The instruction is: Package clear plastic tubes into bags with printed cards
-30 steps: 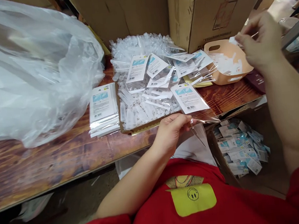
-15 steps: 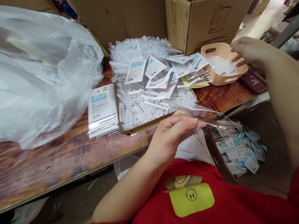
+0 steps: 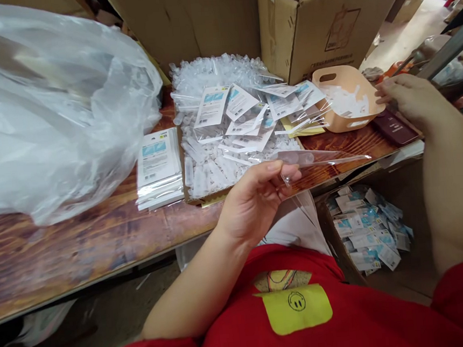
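Note:
My left hand [image 3: 263,192] pinches a clear plastic bag [image 3: 323,158] that stretches out to the right, in front of a tray [image 3: 213,195] heaped with small translucent plastic pieces. Printed cards in clear sleeves [image 3: 211,107] lie scattered on that heap. At the right edge of a peach basket [image 3: 343,123] is my right hand [image 3: 401,94], its fingers bent toward the rim; whether it holds anything is too small to tell. Small white pieces [image 3: 347,101] lie in the basket.
A stack of packaged cards [image 3: 157,161] lies left of the tray, beside a big plastic bag [image 3: 60,118]. An open carton [image 3: 332,29] stands behind the basket. Below the table edge, a box holds several filled packets [image 3: 366,232]. A dark red booklet [image 3: 395,127] is near my right hand.
My left hand has turned more palm-up and shifted slightly left, and the clear bag now lies straighter. My right hand has moved a little right and down from over the basket to its edge.

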`<state>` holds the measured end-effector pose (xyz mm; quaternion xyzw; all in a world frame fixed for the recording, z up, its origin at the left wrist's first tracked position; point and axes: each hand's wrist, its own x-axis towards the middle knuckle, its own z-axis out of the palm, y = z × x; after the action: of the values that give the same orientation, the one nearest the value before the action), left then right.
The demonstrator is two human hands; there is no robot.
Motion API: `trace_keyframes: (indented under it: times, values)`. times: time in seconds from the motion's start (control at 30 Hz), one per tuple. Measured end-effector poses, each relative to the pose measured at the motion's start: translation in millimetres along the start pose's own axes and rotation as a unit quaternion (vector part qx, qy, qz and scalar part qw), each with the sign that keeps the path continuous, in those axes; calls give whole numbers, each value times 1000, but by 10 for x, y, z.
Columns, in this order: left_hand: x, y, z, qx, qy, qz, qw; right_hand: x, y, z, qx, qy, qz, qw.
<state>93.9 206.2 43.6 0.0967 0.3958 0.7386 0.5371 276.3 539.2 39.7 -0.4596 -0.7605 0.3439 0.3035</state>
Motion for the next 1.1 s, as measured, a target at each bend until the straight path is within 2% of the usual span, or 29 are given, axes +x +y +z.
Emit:
trace_keyframes:
  times: [0.1,0.23,0.33,0.47,0.57,0.67,0.73,0.8,0.87,0.93,1.03,1.1]
  values:
    - [3,39,9,-3,16,5,1000,-50,-25,-20,123,-6,48,991]
    - [-5,86,33,-10,18,3,1000,-201,-20,-65,25,58,23,998]
    - [-22,118,52,-24,13,1,1000,-376,82,-122,-47,106,-30,993]
    - [-70,146,75,-26,6,-5,1000,-692,185,-126,-175,177,-133,959]
    - [-108,150,94,-22,-20,-15,999,-861,137,-16,-120,184,-187,957]
    - [-128,140,111,-4,-31,-25,999,-761,28,122,72,148,-136,977]
    - [-135,128,119,2,-37,-30,999,-539,-56,173,216,111,-65,968]
    - [-138,112,119,1,-47,-32,998,-279,-145,175,303,48,4,952]
    - [-135,96,110,-1,-57,-34,998,-68,-229,149,310,-28,64,948]
    - [-127,82,96,-2,-65,-37,997,46,-291,122,257,-85,109,957]
    - [-105,63,74,-4,-67,-39,997,66,-317,105,176,-109,109,972]
    - [-89,48,61,-9,-67,-43,997,43,-287,95,176,-100,87,976]
